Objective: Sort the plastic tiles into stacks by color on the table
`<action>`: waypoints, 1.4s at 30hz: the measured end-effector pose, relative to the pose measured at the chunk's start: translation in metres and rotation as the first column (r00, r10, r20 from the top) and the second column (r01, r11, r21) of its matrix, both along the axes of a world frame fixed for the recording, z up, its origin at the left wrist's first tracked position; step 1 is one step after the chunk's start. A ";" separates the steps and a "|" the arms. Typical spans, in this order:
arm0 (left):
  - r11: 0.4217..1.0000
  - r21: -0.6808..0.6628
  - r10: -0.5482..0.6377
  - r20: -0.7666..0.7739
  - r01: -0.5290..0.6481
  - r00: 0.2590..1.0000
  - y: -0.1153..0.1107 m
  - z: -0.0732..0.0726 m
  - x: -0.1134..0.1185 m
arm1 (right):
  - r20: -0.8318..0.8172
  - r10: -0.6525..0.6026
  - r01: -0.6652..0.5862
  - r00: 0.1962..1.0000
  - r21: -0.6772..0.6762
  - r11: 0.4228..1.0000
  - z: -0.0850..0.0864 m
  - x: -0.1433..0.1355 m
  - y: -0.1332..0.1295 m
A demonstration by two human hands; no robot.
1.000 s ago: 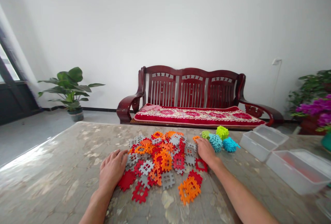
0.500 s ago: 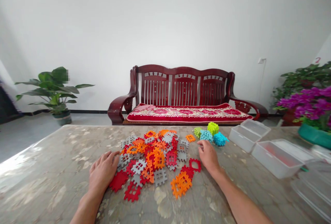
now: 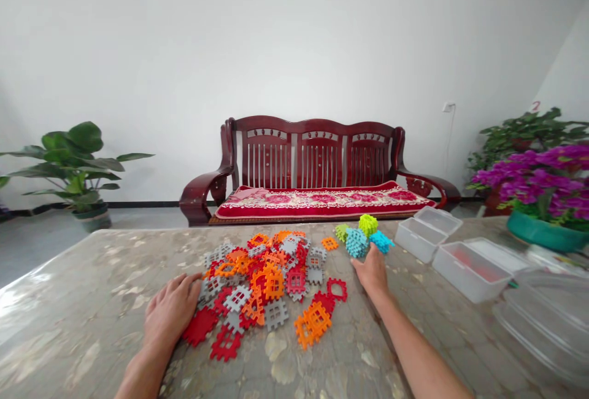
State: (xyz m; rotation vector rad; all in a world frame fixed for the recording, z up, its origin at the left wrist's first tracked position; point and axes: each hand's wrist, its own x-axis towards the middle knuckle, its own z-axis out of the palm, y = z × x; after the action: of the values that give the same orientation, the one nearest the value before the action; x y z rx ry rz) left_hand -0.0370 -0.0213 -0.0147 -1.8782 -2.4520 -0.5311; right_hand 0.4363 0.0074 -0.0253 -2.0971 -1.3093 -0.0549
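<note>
A loose pile of red, orange and grey notched tiles (image 3: 275,284) lies mid-table. My left hand (image 3: 173,306) rests palm down at the pile's left edge, its fingers lying flat and holding nothing. My right hand (image 3: 372,267) is right of the pile, thumb and fingers apart, just in front of a light-blue stack of tiles (image 3: 356,242). Beside that stack are a bright-blue stack (image 3: 381,241), a yellow-green stack (image 3: 368,224) and a small green stack (image 3: 341,232). Whether the fingertips touch a stack I cannot tell.
Clear plastic boxes (image 3: 472,273) stand at the right, with round-cornered clear lids (image 3: 547,319) nearer. Behind them is a teal pot of purple flowers (image 3: 547,230). A wooden bench (image 3: 317,159) stands beyond the patterned table (image 3: 105,337).
My right hand has opened and moved forward towards the blue stacks. The light-blue stack looks more upright. The whole view has shifted, with things now further left.
</note>
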 end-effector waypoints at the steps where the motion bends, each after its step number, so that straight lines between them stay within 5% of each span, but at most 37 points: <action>1: 1.000 0.004 -0.002 -0.004 0.002 1.000 0.000 -0.001 0.000 | -0.001 -0.001 0.001 1.000 -0.017 1.000 0.002 0.000 0.002; 13: 1.000 0.000 -0.003 -0.008 0.003 1.000 0.002 -0.002 -0.002 | -0.009 -0.022 0.019 1.000 -0.226 0.974 0.023 -0.002 0.012; 42: 1.000 -0.030 0.008 -0.015 -0.009 1.000 0.001 -0.001 -0.002 | 0.053 -0.034 0.045 0.998 -0.218 0.975 0.026 -0.009 0.038</action>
State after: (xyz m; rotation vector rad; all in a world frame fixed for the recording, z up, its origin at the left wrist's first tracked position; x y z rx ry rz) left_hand -0.0391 -0.0202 -0.0158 -1.8745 -2.4714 -0.4803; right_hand 0.4273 0.0457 0.0007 -2.3207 -1.3551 0.0227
